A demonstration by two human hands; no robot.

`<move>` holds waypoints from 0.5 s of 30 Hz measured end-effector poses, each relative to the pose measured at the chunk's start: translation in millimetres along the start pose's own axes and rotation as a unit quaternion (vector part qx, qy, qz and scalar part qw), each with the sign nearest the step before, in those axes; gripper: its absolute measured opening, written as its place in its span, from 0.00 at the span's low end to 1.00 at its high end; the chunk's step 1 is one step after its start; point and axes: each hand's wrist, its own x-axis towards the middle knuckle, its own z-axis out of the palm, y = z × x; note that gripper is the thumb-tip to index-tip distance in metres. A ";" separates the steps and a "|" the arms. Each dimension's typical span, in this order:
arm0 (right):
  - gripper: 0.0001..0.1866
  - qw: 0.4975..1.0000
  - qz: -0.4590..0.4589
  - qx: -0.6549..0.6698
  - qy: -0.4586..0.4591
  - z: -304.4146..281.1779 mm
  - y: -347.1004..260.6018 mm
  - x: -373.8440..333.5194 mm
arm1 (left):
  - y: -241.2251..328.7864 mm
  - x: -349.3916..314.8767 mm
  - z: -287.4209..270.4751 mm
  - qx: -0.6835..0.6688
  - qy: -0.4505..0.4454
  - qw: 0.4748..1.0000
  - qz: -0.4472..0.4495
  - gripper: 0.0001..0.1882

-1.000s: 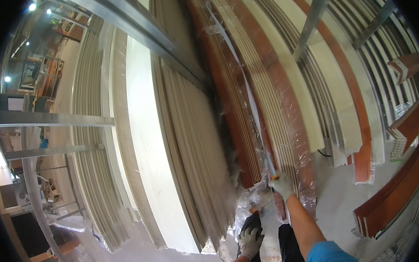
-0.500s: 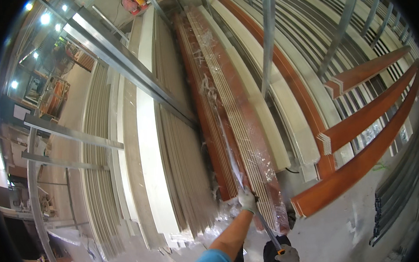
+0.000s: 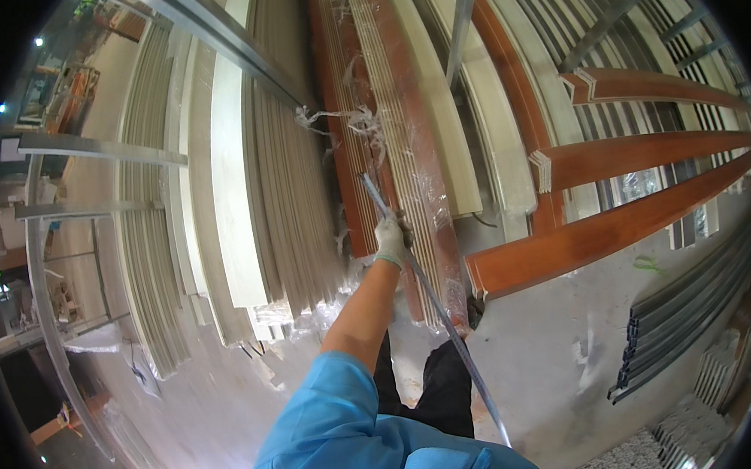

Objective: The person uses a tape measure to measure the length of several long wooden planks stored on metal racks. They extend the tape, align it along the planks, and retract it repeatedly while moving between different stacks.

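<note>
My left hand [image 3: 390, 239], in a pale work glove, is closed around a long, thin grey bar [image 3: 438, 304] near its upper end. The bar slants from above the brown boards down past my dark-trousered legs to the lower right. Beneath the hand lie reddish-brown boards [image 3: 350, 176] with pale ribbed edges and clear plastic film over them. A knotted strip of whitish wrapping [image 3: 360, 122] lies across the boards beyond the bar's tip. My right hand is out of sight.
Tall stacks of pale panels [image 3: 236, 183] stand on the left behind a slanting metal post [image 3: 226, 41]. Brown boards [image 3: 565, 236] jut out on the right. Dark profiles [image 3: 674, 328] lie on the floor, with a metal rail frame [image 3: 99, 150] far left.
The view has tilted down toward my body. The bar's upper end is now nearer the left hand. My right hand, earlier gripping the bar's lower end, has left the view.
</note>
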 end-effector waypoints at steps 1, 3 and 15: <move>0.15 1.000 0.014 0.018 -0.003 0.3 10.4 -4.7 | -0.2 0.2 -2.3 -0.014 -0.018 1.000 -0.008 0.20; 0.15 0.998 0.031 0.047 -0.011 -0.2 24.7 -16.1 | -2.0 1.2 -7.3 -0.057 -0.056 0.997 -0.023 0.17; 0.15 0.993 -0.102 0.050 -0.041 -34.4 -80.2 9.0 | -88.4 -25.3 -17.3 -0.091 -0.123 0.986 -0.060 0.09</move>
